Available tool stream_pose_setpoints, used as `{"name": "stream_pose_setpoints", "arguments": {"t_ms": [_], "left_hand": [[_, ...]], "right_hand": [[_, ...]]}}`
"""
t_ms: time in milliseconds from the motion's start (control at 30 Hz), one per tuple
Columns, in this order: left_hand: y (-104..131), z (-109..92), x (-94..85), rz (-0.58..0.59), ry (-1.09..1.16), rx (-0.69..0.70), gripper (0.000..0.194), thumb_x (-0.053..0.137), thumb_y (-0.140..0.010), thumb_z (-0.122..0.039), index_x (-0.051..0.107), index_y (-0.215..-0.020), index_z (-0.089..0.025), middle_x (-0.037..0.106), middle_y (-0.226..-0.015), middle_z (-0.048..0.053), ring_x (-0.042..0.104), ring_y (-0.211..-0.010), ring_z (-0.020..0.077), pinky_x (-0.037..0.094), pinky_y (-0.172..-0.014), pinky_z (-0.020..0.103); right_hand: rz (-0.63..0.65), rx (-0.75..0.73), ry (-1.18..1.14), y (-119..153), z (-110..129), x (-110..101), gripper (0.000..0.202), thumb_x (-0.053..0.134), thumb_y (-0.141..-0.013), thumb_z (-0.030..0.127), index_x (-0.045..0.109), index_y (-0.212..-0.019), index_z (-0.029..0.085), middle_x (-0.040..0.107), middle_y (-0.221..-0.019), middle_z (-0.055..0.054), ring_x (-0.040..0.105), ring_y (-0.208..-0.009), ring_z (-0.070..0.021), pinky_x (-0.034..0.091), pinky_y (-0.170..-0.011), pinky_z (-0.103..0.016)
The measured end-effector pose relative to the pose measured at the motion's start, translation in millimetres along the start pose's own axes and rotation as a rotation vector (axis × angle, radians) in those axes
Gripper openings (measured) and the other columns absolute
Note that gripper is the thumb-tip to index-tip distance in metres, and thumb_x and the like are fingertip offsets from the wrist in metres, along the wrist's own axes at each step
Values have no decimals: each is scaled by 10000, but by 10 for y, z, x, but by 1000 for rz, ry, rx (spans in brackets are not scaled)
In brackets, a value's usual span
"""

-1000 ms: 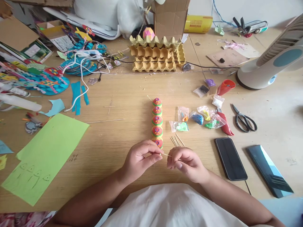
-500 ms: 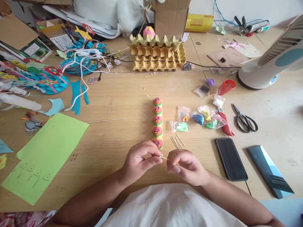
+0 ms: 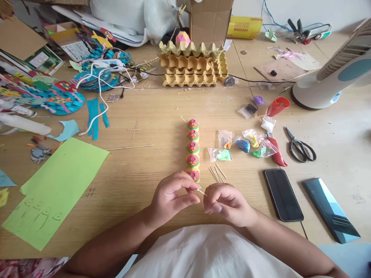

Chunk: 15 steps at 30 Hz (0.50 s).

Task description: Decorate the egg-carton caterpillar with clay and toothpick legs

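My right hand point(image 3: 227, 202) pinches a toothpick point(image 3: 202, 192) that slants up to the left. A tiny light-green clay ball point(image 3: 198, 189) sits on its far tip. My left hand point(image 3: 175, 195) is beside that tip, thumb and forefinger parted, the forefinger touching or very near the ball. Just beyond my hands, a row of domed clay pieces point(image 3: 193, 147) in red and green, with small blue rings, runs away from me. The nearest piece is partly hidden by my left hand. Several loose toothpicks point(image 3: 216, 174) lie beyond my right hand.
Small clay bags point(image 3: 223, 155), scissors point(image 3: 301, 148) and two phones point(image 3: 283, 195) lie to the right. A red cup point(image 3: 278, 106) is near the fan point(image 3: 315, 90). Egg cartons point(image 3: 189, 79) stand at the back. Green paper point(image 3: 63, 181) lies left.
My left thumb and forefinger have parted from their pinch around the toothpick's green tip. The tip has risen slightly. My right hand keeps its hold, nearly still.
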<state>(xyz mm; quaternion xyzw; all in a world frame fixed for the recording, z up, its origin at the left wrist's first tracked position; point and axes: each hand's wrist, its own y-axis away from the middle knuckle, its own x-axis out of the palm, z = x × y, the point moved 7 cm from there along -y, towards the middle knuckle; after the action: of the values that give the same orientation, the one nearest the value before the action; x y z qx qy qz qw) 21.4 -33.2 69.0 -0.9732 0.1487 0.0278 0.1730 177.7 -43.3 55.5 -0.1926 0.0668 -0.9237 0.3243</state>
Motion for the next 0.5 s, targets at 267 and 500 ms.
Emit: {"name": "stream_pose_setpoints", "arguments": {"t_ms": [267, 500], "left_hand": [[35, 60, -14, 8, -16, -59, 264, 740, -897, -144, 737, -1142, -241, 686, -998, 44, 670, -840, 126, 566, -766, 233], [-18, -48, -11, 43, -102, 63, 237, 737, -891, -122, 734, -1105, -224, 693, -939, 36, 658, -827, 137, 561, -763, 261]], "right_hand": [[-73, 194, -427, 86, -244, -56, 172, 667, -974, 320, 660, -885, 174, 697, -786, -39, 653, -692, -118, 526, -581, -203], [-81, 323, -483, 85, -315, -14, 310, 729, -918, 416, 605, -790, 163, 688, -708, -23, 613, -572, -97, 505, -531, -202]]}}
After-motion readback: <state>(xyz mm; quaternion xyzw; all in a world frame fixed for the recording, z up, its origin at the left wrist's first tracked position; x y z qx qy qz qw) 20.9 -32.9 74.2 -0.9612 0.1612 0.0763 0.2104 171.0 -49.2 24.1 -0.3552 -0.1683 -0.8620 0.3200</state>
